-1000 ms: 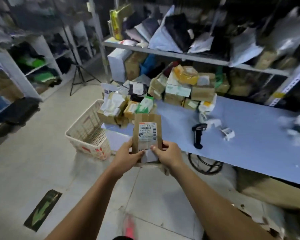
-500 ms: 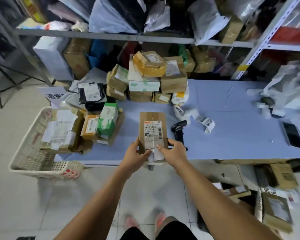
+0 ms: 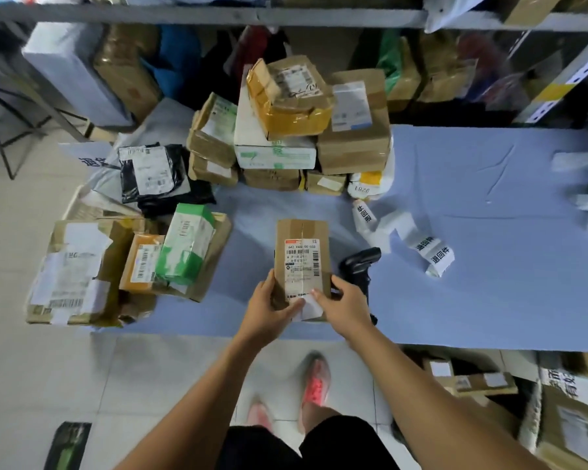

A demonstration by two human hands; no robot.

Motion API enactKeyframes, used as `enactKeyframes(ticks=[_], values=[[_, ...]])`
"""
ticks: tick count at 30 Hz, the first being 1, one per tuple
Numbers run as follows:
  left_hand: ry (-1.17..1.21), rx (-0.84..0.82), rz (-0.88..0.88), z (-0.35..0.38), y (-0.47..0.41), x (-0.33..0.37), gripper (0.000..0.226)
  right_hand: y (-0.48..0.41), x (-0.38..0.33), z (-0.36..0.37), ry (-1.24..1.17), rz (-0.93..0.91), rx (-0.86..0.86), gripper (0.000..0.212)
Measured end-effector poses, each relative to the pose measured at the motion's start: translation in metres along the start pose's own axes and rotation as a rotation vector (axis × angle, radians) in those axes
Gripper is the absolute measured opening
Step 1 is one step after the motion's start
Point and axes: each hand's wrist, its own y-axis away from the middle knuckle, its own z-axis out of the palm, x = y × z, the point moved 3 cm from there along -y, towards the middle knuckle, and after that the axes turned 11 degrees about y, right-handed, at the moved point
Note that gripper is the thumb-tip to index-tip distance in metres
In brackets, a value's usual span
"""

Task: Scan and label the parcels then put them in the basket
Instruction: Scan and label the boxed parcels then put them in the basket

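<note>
At the far left, labelled parcels [image 3: 72,269] are heaped over the basket [image 3: 77,206], whose white rim barely shows. Your left hand [image 3: 269,313] wraps the lower left edge of the brown parcel [image 3: 301,232], holding it upright over the table [image 3: 489,283] near its front edge, barcode facing you. Your right hand [image 3: 343,310] clasps the opposite edge, thumb pressing a small white label [image 3: 311,308] onto the lower face, likely to seat it flat. Right of that, the scanner [image 3: 358,268] lies within reach, and the label strip [image 3: 431,254] trails further on.
</note>
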Motion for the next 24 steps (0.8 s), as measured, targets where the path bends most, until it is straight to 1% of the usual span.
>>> enactKeyframes(ticks=[3, 4, 5, 7, 8, 9, 10, 11, 13, 14, 17, 19, 21, 24], values=[[-0.041, 0.051, 0.027, 0.002, 0.001, 0.001, 0.053, -0.003, 0.005, 0.003, 0.006, 0.014, -0.02, 0.039], [-0.035, 0.054, 0.029, 0.002, 0.002, 0.001, 0.052, -0.004, 0.006, 0.003, 0.009, 0.016, 0.003, 0.037], [-0.024, 0.05, 0.029, 0.002, 0.003, 0.0, 0.05, -0.004, 0.008, 0.001, 0.01, 0.025, 0.057, 0.031], [0.0, 0.047, 0.023, 0.001, 0.004, 0.001, 0.047, 0.0, 0.01, -0.01, 0.012, 0.073, 0.278, 0.011], [0.01, 0.053, 0.023, 0.001, 0.004, 0.001, 0.047, 0.001, 0.011, -0.016, 0.029, 0.1, 0.406, 0.008], [0.014, 0.058, 0.027, 0.001, 0.003, 0.002, 0.046, 0.001, 0.014, -0.019, 0.066, 0.124, 0.495, 0.011], [0.017, 0.063, 0.028, 0.0, 0.003, 0.002, 0.046, -0.002, 0.017, -0.021, 0.132, 0.155, 0.531, 0.017], [0.017, 0.064, 0.028, 0.0, 0.003, 0.002, 0.045, -0.006, 0.02, -0.021, 0.23, 0.202, 0.517, 0.029], [0.025, 0.054, 0.021, -0.001, 0.004, 0.0, 0.045, -0.012, 0.026, -0.019, 0.439, 0.306, 0.398, 0.052], [0.029, 0.052, 0.018, -0.001, 0.003, -0.001, 0.046, -0.014, 0.027, -0.019, 0.503, 0.331, 0.343, 0.056], [0.012, 0.052, 0.02, -0.002, 0.003, 0.0, 0.048, -0.023, 0.023, -0.02, 0.587, 0.322, 0.263, 0.045], [0.011, 0.051, 0.017, -0.003, 0.002, -0.001, 0.046, -0.03, 0.017, -0.021, 0.659, 0.319, 0.223, 0.043], [0.005, 0.048, 0.017, -0.003, 0.003, -0.002, 0.046, -0.035, 0.014, -0.026, 0.611, 0.368, 0.209, 0.04], [0.015, 0.04, 0.02, -0.003, 0.002, -0.003, 0.046, -0.03, 0.013, -0.038, 0.341, 0.422, 0.225, 0.034]])
